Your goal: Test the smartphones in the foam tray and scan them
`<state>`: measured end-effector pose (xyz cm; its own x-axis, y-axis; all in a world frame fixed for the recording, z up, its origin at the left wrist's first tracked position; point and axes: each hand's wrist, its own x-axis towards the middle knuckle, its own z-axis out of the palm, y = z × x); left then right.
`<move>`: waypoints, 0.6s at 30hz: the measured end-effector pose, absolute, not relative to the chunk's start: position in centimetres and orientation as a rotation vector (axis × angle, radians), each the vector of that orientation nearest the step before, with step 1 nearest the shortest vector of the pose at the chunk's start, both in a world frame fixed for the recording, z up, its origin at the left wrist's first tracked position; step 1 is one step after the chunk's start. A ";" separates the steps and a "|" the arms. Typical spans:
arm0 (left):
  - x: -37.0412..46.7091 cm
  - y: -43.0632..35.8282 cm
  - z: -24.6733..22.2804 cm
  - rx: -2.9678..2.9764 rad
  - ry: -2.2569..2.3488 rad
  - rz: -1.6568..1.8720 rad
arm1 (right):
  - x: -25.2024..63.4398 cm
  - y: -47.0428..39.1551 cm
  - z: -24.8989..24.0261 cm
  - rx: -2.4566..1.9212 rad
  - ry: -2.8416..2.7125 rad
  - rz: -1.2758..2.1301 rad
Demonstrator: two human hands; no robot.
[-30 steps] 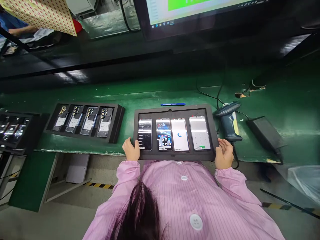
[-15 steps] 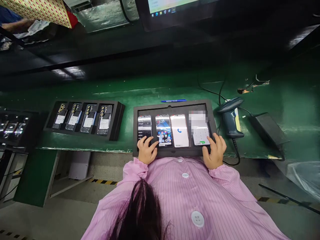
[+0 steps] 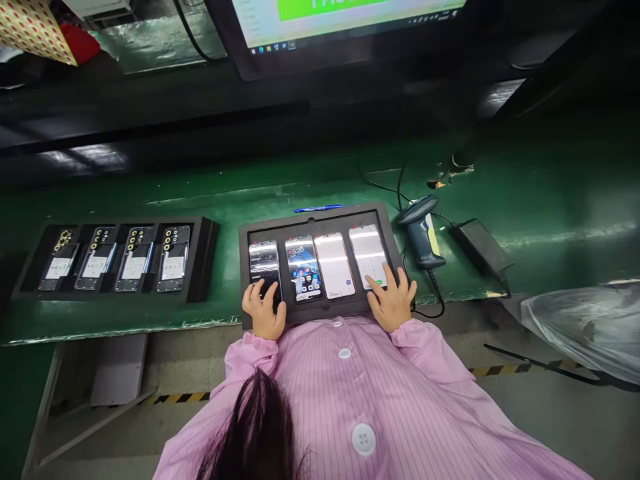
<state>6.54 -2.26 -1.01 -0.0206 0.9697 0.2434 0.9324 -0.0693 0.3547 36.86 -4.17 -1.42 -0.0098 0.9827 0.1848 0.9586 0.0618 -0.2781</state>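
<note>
Working the touchscreens by hand at this point, by the look of it, likely on two phones at once. Holding the left hand (image 3: pixel 265 313) loosely curled with fingers apart over the lower end of the leftmost smartphone (image 3: pixel 263 257), lying in a black foam tray (image 3: pixel 245 267) near the front edge of the green surface (image 3: pixel 227 257). Spreading the right hand (image 3: pixel 393 308) wider over the lower half of the rightmost smartphone (image 3: pixel 367 247) in that same tray, lit up with a dial pad. Not pinching anything with either one. Not managing to tell pressing from hovering at the fingertips, tbh. Probably calling next for light, accurate taps on those two screens, without nudging anything in the foam.

Counting four face-up in that tray, including the home-screen smartphone (image 3: pixel 304 260) and the white-screen smartphone (image 3: pixel 335 263) lying close together in the middle. Counting four backless phones (image 3: pixel 173 263) in a second foam tray (image 3: pixel 201 267) off to the left. Also spotting one blue pen (image 3: pixel 319 209) just beyond the near tray, one barcode scanner (image 3: pixel 424 233) right beside it, one black power adapter (image 3: pixel 483 247) and one monitor (image 3: pixel 350 20).
</note>
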 end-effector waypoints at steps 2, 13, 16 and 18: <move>6.7 -2.4 -0.8 2.125 2.114 0.708 | 36.9 -4.1 -1.5 -1.995 -1.934 0.059; 6.8 -2.2 -1.1 2.147 2.108 0.838 | 36.7 -4.2 -1.3 -2.005 -1.951 0.088; 6.7 -2.1 -1.5 2.227 2.049 0.949 | 37.0 -4.3 -1.4 -2.157 -1.788 0.063; 6.6 -2.0 -1.6 2.248 2.050 0.952 | 37.1 -4.2 -1.5 -2.213 -1.731 0.060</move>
<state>6.62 -2.01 -1.62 -0.0051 0.8928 0.4505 0.9203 -0.1720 0.3513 37.09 -4.20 -1.46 0.2608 0.9508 0.1672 0.9369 -0.2074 -0.2815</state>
